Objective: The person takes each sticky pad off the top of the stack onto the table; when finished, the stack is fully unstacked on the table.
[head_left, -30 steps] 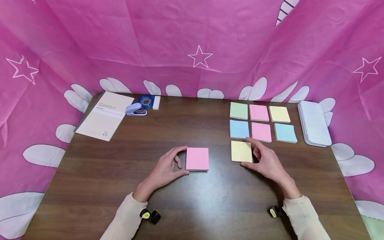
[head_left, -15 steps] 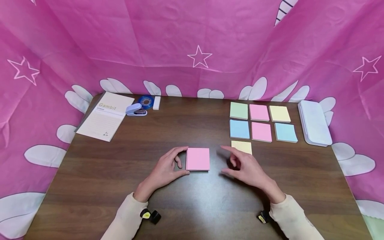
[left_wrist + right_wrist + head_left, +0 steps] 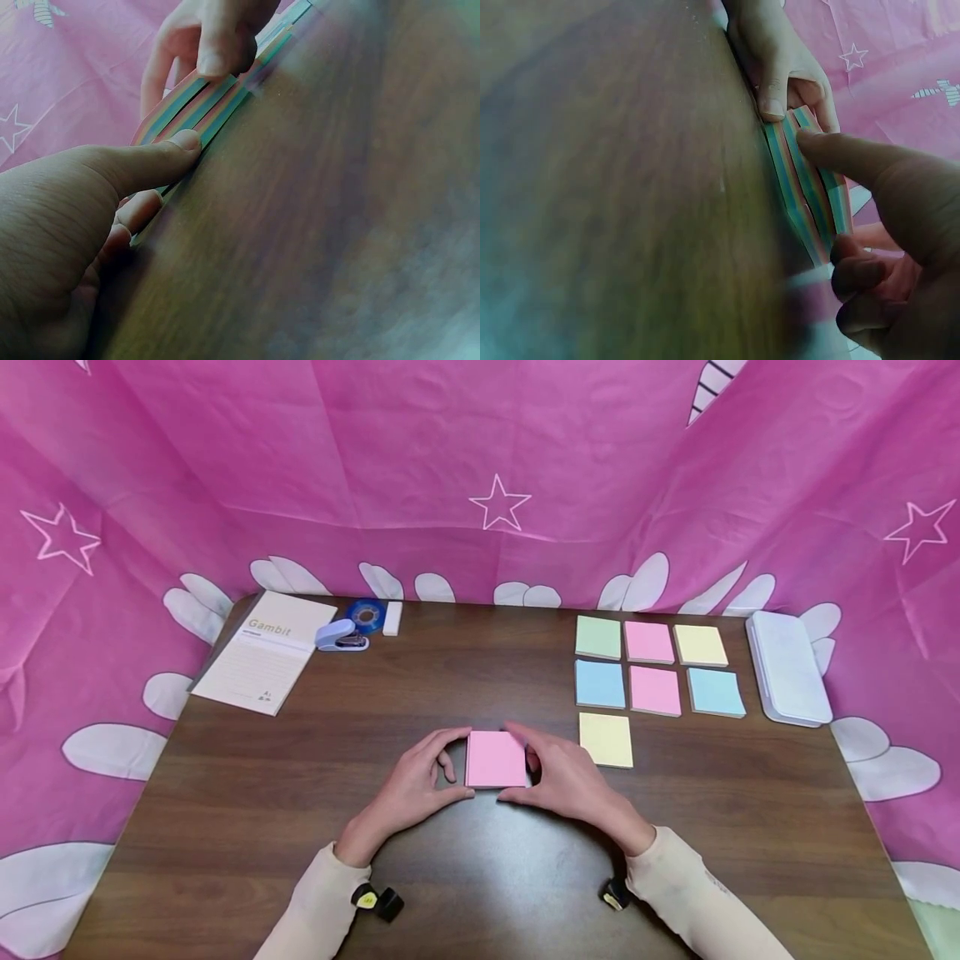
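Observation:
A stack of sticky note pads (image 3: 496, 760) with a pink top sheet lies on the table in front of me. In both wrist views its striped sides show pads piled on one another, slightly out of line. My left hand (image 3: 415, 775) grips the stack's left side, thumb on the near edge and forefinger at the far edge. From the other side my right hand (image 3: 564, 773) holds the right end in the same way. The left thumb (image 3: 161, 161) presses on the striped side in the left wrist view. Just right of the right hand lies a yellow sticky note pad (image 3: 606, 741).
Two rows of green, pink, yellow and blue sticky note pads (image 3: 655, 691) lie at the back right, beside a white case (image 3: 787, 668). At the back left are a notebook (image 3: 262, 652), a stapler (image 3: 341, 636), blue tape (image 3: 366, 616) and a white block (image 3: 392, 618).
My right hand has let go of the yellow pad and moved left to the pink-topped stack, where it now grips the right end. The left hand has stayed in place.

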